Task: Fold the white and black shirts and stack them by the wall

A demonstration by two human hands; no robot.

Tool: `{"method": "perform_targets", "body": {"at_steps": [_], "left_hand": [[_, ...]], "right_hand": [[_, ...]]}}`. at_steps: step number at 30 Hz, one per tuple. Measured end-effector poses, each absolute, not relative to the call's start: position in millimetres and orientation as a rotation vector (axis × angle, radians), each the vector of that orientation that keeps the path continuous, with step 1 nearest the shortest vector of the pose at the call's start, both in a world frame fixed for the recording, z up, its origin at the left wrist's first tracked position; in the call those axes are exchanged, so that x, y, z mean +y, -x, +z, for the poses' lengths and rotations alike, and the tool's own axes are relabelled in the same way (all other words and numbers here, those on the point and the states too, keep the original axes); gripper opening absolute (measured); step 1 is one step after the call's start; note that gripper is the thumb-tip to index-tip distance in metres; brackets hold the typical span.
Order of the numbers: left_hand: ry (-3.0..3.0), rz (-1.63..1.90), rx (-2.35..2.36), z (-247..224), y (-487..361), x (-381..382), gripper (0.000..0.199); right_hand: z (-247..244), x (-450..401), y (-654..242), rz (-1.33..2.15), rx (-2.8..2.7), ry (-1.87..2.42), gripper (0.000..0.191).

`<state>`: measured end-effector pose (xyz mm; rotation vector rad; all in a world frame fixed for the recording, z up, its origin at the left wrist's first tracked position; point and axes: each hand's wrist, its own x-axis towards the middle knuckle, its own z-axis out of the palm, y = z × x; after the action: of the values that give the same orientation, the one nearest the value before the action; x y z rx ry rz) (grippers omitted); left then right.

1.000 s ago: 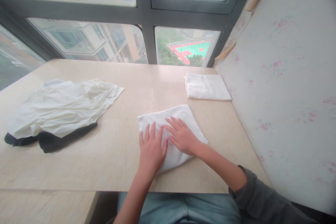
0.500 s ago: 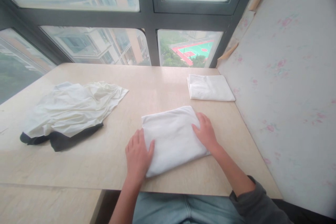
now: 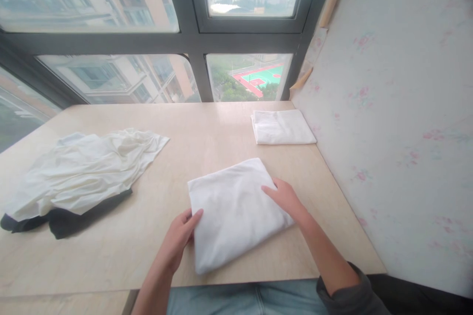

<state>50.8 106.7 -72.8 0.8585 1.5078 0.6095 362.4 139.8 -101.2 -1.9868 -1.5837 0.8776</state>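
A folded white cloth (image 3: 232, 214) lies tilted on the wooden tabletop in front of me. My left hand (image 3: 181, 236) grips its left edge, thumb on top and fingers tucked out of sight beneath. At the right edge, my right hand (image 3: 286, 197) has its thumb on the upper face, with the other fingers curled round the side and partly hidden. Farther back on the right rests a second folded white cloth (image 3: 284, 127), touched by neither hand.
On the left is a loose, crumpled white garment (image 3: 88, 172) with a black part (image 3: 81, 219). The wooden tabletop (image 3: 207, 130) meets windows at the back and a flowered wall (image 3: 388, 133) at the right.
My left hand has gone from lying spread on the cloth's left side to gripping its edge. The right fingers have curled round the other edge. The view has shifted a little.
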Motion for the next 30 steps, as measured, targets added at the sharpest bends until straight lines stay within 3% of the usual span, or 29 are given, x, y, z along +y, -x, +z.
{"method": "perform_targets", "body": {"at_steps": [9, 15, 24, 30], "left_hand": [[-1.278, 0.600, 1.719, -86, -66, 97, 0.049], [-1.270, 0.844, 1.539, -64, -108, 131, 0.045], [-1.362, 1.180, 1.178, -21, -209, 308, 0.039], [-1.353, 0.957, 1.235, -54, -268, 405, 0.045]], "right_hand": [[-106, 105, -373, 0.831, -1.616, 1.864, 0.027], [-84, 123, -400, 0.659, -1.553, 1.837, 0.032], [22, 254, -496, 0.049, -1.526, 1.988, 0.028], [28, 326, -537, -0.043, -1.622, 2.341, 0.031]]}}
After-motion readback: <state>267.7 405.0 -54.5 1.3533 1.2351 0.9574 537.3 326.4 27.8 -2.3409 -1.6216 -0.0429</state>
